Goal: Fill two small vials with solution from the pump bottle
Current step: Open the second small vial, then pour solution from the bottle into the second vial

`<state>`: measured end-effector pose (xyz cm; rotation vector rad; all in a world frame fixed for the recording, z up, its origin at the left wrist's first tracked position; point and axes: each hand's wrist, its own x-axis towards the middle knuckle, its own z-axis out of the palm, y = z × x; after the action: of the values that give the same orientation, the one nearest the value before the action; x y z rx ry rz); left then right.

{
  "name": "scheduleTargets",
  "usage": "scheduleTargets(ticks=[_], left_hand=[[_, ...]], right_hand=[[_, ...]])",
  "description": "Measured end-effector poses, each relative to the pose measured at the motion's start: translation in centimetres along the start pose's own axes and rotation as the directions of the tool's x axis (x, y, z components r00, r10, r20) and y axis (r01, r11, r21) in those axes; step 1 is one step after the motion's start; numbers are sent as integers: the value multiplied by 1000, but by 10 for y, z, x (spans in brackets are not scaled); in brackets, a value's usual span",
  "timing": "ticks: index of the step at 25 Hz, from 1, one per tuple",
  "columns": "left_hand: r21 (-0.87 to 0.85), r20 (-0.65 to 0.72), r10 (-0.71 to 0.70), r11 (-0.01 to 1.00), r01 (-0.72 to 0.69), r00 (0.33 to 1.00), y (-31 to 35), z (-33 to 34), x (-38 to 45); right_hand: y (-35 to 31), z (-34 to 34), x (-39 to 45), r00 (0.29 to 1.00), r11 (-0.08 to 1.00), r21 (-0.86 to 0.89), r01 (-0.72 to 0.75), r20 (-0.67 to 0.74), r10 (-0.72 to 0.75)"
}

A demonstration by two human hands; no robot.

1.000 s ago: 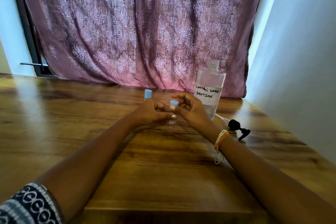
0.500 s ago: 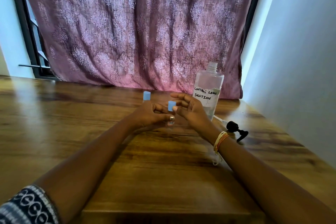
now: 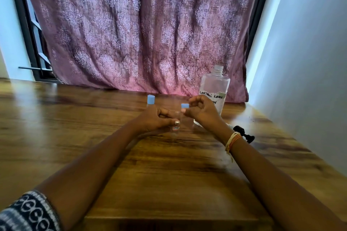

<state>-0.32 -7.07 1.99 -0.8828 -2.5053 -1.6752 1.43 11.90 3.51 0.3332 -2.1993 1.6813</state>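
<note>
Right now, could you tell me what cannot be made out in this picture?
- Capped vial, head view: body hidden behind the left hand.
- Open vial: clear glass, liquid level unreadable; label print too small.
- Bottle label: second word partly covered by the right hand.
- Pump head: partly behind the right wrist.

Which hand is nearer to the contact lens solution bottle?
Right. The right hand sits just in front of the contact lens solution bottle, overlapping its label; the left hand is farther left, holding a vial.
</note>
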Motion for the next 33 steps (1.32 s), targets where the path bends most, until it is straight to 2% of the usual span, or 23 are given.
scheduleTargets(ticks=[3, 6, 9, 11, 14, 16, 18, 19, 22, 24, 26, 28, 31, 33], left_hand=[[-23, -2, -10, 1000, 10, 1000, 1, 1, 0], [-14, -21, -9, 1000, 8, 1000, 1, 2, 0], [-38, -51, -6, 999, 4, 999, 0, 3, 1], [-33, -63, -2, 999, -1, 998, 0, 3, 1], [-17, -76, 7, 1000, -8, 997, -1, 4, 2], [-14, -81, 11, 1000, -13, 997, -1, 4, 2], [-19, -71, 22, 1000, -24, 997, -3, 4, 2], [-16, -68, 25, 1000, -26, 997, -3, 4, 2], [-17, -67, 17, 1000, -18, 998, -4, 3, 2], [-13, -67, 13, 1000, -14, 998, -5, 3, 2], [-14, -71, 16, 1000, -17, 997, -5, 3, 2], [-22, -68, 12, 1000, -13, 998, -5, 2, 1], [-24, -61, 12, 1000, -13, 998, -4, 2, 0], [-45, -63, 2, 999, -5, 998, -4, 3, 1]], right_hand=[[2, -14, 2, 1000, 940, -341, 12, 26, -4], [-1, -26, 0, 976, 783, -613, 104, 215, 39], [-7, -27, -5, 934, 636, -760, 135, 312, 174], [-8, -27, -6, 926, 595, -792, 138, 316, 205], [-12, -29, -7, 941, 658, -740, 139, 307, 146], [-19, -32, -7, 968, 763, -623, 175, 252, -16], [-25, -36, -6, 975, 841, -494, 219, 73, -211], [-27, -39, -6, 954, 855, -458, 242, -47, -295], [-24, -49, -1, 824, 845, -464, 265, -345, -448], [-18, -53, 2, 776, 848, -486, 212, -443, -448], [-8, -56, 7, 784, 863, -485, 138, -479, -395], [5, -59, 15, 830, 891, -446, 89, -461, -314], [21, -62, 21, 936, 952, -302, 46, -321, -147], [27, -60, 20, 957, 955, -298, 11, -273, -96]])
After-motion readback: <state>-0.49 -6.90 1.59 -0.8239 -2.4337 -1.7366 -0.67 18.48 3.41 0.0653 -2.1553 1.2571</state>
